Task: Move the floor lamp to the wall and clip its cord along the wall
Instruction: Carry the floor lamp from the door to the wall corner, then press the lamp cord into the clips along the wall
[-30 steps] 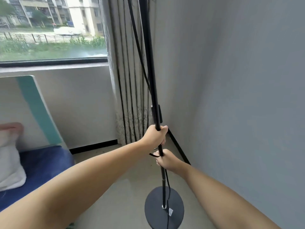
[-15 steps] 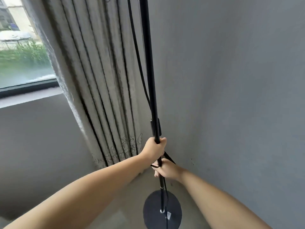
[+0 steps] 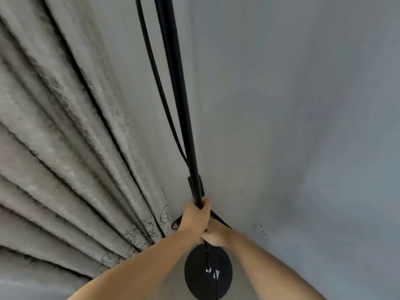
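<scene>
Both my hands stay clenched on the thin black metal lamp pole (image 3: 184,126), left hand (image 3: 194,217) above right hand (image 3: 216,233). The window has slid out of view (only grey pleated curtain (image 3: 65,148) now), so the round black base (image 3: 208,271) nears the grey wall (image 3: 303,126)

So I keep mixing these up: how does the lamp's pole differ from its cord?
The pole is thicker and dead straight; the cord is thinner and bows away to its left. Both hands grip the pole; the cord hangs loose before rejoining it. Both are black.
</scene>
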`<action>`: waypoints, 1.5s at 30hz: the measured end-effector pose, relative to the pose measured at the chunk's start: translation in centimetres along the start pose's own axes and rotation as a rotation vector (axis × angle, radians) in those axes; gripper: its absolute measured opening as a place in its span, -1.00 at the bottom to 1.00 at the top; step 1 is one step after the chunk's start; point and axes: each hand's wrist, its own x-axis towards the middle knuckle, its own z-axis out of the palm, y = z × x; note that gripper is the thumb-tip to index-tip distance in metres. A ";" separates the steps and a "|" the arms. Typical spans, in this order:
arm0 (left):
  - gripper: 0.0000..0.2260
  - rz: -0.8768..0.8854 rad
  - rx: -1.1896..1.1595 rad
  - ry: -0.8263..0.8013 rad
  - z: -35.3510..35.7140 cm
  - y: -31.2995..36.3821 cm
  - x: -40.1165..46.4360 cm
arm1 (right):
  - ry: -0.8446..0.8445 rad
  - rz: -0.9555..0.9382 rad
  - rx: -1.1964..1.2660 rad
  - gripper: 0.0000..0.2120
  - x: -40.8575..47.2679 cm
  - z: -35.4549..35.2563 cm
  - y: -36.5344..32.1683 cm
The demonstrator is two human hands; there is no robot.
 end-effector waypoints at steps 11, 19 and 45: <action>-0.69 0.239 0.006 0.009 5.0 -12.6 20.2 | 0.129 0.004 -0.043 -0.73 20.1 1.1 11.8; -0.66 0.506 -0.066 0.044 7.0 -14.2 26.4 | 0.183 -0.126 -0.049 -0.79 25.1 -1.3 14.8; -0.62 0.656 -0.078 -0.280 16.7 -23.6 27.8 | -0.126 -0.130 0.227 -0.37 6.7 -5.9 29.0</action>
